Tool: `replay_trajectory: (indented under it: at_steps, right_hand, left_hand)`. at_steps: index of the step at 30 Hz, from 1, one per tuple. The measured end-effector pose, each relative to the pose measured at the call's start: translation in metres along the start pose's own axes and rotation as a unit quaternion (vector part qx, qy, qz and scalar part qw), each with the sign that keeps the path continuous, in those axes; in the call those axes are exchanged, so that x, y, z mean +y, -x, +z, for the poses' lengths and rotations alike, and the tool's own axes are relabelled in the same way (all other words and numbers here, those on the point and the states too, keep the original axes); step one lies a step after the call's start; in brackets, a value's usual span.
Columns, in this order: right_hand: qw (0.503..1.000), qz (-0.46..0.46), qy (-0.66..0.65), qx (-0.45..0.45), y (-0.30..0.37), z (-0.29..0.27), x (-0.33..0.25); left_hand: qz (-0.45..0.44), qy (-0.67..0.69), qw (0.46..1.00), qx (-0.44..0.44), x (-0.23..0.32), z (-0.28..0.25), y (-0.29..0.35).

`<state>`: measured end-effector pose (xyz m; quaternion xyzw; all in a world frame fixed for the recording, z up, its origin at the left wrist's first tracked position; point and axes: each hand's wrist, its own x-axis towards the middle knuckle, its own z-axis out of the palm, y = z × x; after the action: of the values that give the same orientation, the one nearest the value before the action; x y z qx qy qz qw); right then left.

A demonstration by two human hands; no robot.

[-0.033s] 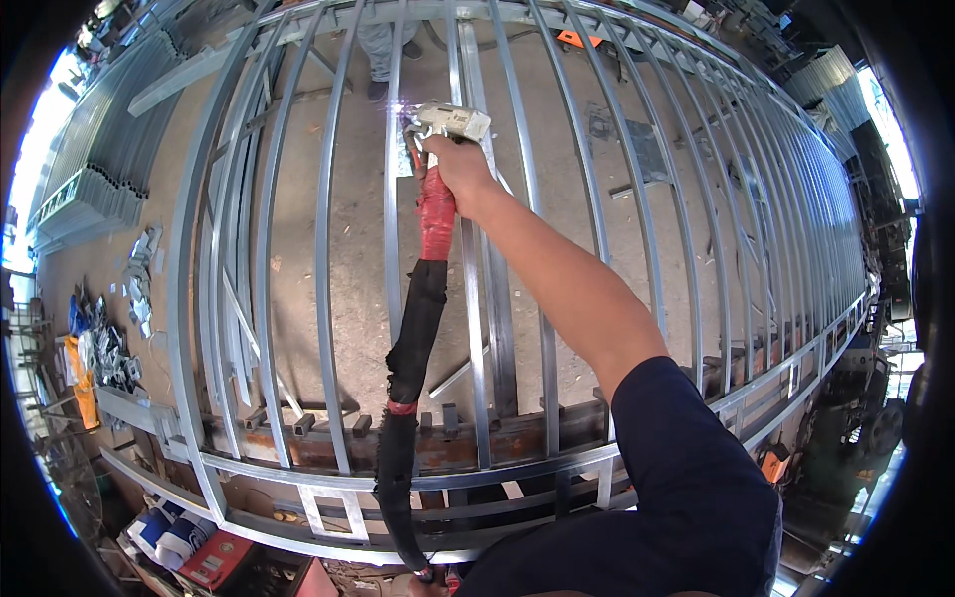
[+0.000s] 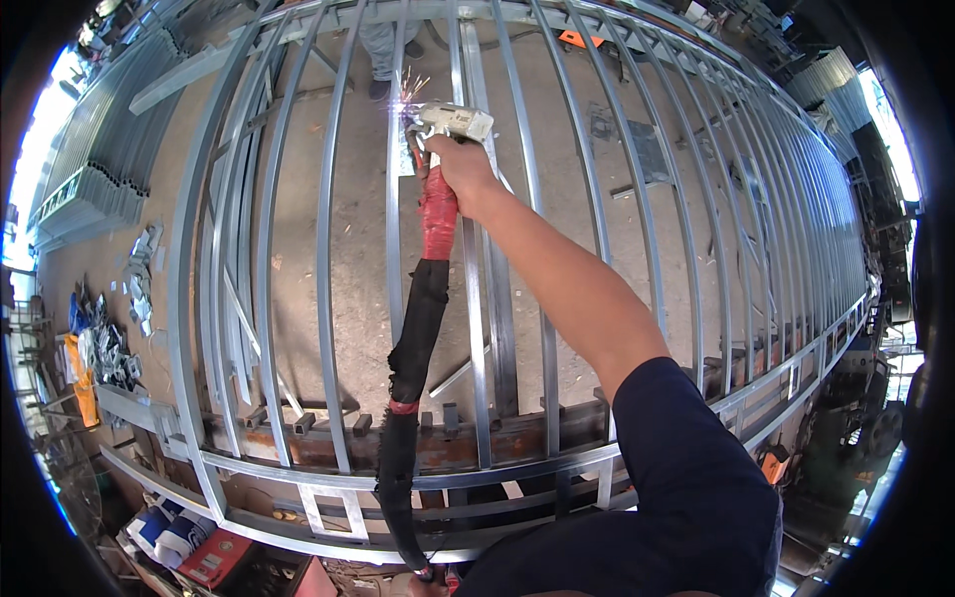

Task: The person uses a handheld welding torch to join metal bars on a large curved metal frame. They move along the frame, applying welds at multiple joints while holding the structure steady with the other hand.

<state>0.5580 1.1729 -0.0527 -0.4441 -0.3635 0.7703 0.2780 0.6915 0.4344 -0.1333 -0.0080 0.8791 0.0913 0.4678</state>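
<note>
My right hand (image 2: 460, 177) is wrapped around the grip of a welding gun (image 2: 456, 121) with a pale boxy head. Red tape covers its handle, and a thick black-sleeved cable (image 2: 418, 318) runs down from there toward me. At the gun's tip, a bright violet glow and orange sparks (image 2: 410, 88) show against a thin upright metal bar (image 2: 395, 229) of a large frame. What looks like a bit of my left hand (image 2: 428, 586) appears at the lower edge by the cable's end; its fingers are mostly cut off.
The barred metal frame (image 2: 328, 298) spans the view, over a rusty beam (image 2: 328, 438). Stacked metal profiles (image 2: 95, 204) and scraps (image 2: 142, 279) lie at left. A red box (image 2: 217, 559) sits lower left. Beyond the frame's far side stands another person's leg (image 2: 380, 50).
Orange sparks now spray upward from the gun's tip, where only a violet glow showed before. My right hand and the gun stay in nearly the same place.
</note>
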Motion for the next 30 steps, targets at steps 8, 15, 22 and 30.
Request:
replay_trajectory:
  at_steps: [8,15,22,30]
  right_hand:
    - [1.000,0.005,-0.004,-0.002,0.007,-0.001,-0.001]
    - [1.000,0.026,-0.010,-0.011,0.003,-0.005,0.004]
    - [0.998,-0.024,-0.058,0.024,0.036,-0.009,0.002]
    - [0.999,0.036,-0.031,0.010,0.093,-0.037,0.024]
  left_hand:
    - [-0.018,0.007,1.000,0.003,-0.016,0.004,0.012]
    - [-0.029,0.009,1.000,0.005,-0.030,0.005,0.017]
    - [-0.025,0.037,0.999,0.028,-0.044,0.009,0.017]
    - [-0.073,0.045,0.996,-0.036,-0.085,0.003,0.024]
